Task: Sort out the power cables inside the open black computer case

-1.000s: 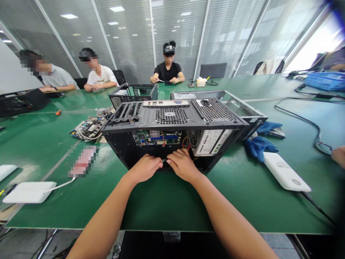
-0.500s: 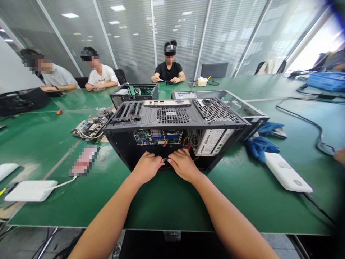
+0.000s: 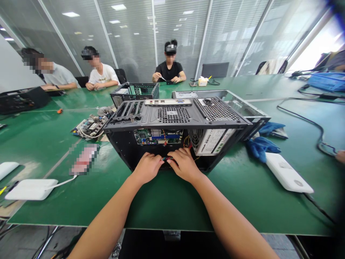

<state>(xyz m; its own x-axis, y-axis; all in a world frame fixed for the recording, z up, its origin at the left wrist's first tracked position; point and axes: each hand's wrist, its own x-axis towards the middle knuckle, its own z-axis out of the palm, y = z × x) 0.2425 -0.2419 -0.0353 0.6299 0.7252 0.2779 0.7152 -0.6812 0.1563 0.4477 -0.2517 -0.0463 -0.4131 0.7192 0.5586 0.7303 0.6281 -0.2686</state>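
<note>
A black computer case (image 3: pixel 151 120) lies before me on the green table, its open side facing me. Inside it show a motherboard (image 3: pixel 145 137) and a power supply (image 3: pixel 212 142) with a white label. At the opening, my left hand (image 3: pixel 147 167) is closed on a twisted bundle of coloured cables (image 3: pixel 167 158). My right hand (image 3: pixel 184 163) pinches the same bundle a short way to the right. A strip of red, green and dark wires spans the space between both hands. The ends of the bundle are hidden by my fingers and the case.
Left of the case lie loose circuit boards (image 3: pixel 91 126) and a white power bank (image 3: pixel 32 189). To the right are blue gloves (image 3: pixel 261 147) and a white box-shaped device (image 3: pixel 288 172) with a cable. More case frames (image 3: pixel 134 90) stand behind. Several people sit around the table.
My hands have moved slightly apart, and more of the twisted cables shows between them. The case has stayed in place.
</note>
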